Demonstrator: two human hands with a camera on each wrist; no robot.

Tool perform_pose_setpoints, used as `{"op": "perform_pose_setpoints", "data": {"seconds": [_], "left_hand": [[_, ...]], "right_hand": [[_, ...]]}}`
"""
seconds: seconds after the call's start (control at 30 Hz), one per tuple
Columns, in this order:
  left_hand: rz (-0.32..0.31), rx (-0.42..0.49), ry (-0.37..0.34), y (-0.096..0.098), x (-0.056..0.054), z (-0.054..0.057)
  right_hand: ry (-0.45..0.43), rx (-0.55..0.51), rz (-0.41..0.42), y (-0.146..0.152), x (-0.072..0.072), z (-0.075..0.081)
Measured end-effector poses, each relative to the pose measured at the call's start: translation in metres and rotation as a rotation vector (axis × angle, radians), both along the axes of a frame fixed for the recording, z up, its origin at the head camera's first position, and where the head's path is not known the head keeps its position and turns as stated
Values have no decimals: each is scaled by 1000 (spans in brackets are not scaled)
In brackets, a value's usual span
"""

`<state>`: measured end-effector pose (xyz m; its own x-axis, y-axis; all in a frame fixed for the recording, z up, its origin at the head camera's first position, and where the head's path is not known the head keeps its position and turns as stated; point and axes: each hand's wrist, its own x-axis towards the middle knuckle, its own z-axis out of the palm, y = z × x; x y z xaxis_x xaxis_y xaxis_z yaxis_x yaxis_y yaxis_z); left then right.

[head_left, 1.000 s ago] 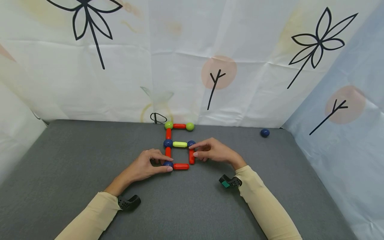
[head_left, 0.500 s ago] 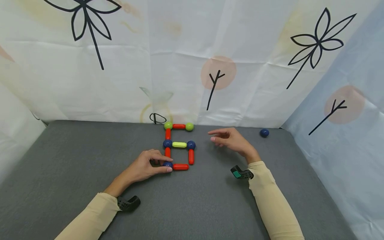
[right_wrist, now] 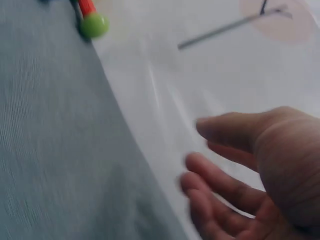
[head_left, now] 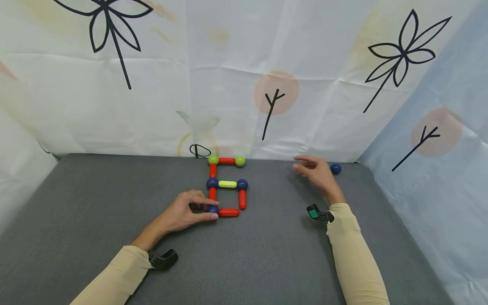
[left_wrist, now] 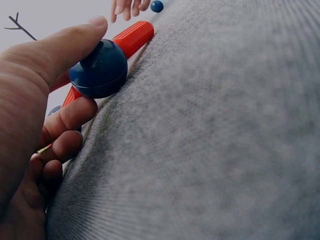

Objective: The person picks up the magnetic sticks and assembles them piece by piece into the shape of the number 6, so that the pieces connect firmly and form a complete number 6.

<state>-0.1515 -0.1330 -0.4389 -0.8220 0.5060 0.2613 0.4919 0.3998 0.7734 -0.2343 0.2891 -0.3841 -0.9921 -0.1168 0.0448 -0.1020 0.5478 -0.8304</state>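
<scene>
With thumb and fingers, my left hand (head_left: 190, 208) pinches the dark blue ball (left_wrist: 100, 70) at the near left corner of a figure of rods and balls. From that ball a red rod (head_left: 229, 212) runs right. Another blue ball (head_left: 212, 183) lies farther back, joined by a yellow-green rod (head_left: 227, 184) to a third blue ball (head_left: 242, 184). A short red rod (head_left: 242, 199) points towards me from that one. My right hand (head_left: 316, 173) holds nothing, its fingers loosely bent, just left of a loose blue ball (head_left: 336, 168) near the table's back edge.
At the figure's far end, a red rod (head_left: 227, 161) links two light green balls, the right green ball (head_left: 240, 161) among them. Behind the grey table (head_left: 267, 254) hangs a white printed cloth (head_left: 221, 93); a bluish cloth (head_left: 450, 178) stands at right.
My right hand has left the blue ball and red rod on the figure's right side and moved right towards the loose blue ball. My left hand has kept its hold.
</scene>
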Motion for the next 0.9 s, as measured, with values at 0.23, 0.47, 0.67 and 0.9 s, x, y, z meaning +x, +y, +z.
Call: {"op": "perform_pose_setpoints", "data": {"seconds": [0.23,0.47,0.67,0.9], "left_hand": [[-1,-2,0,0,0,0],[-3,3,0,0,0,1],[0,-7,2,0,0,3],[-1,-12,3,0,0,3]], "right_hand": [[361,33,-454,24,-5,-19],[424,-7,-688,34,-5,-35],[362,2,-736,40,-5,-43],[205,160,-627,42,-5,-45]]}}
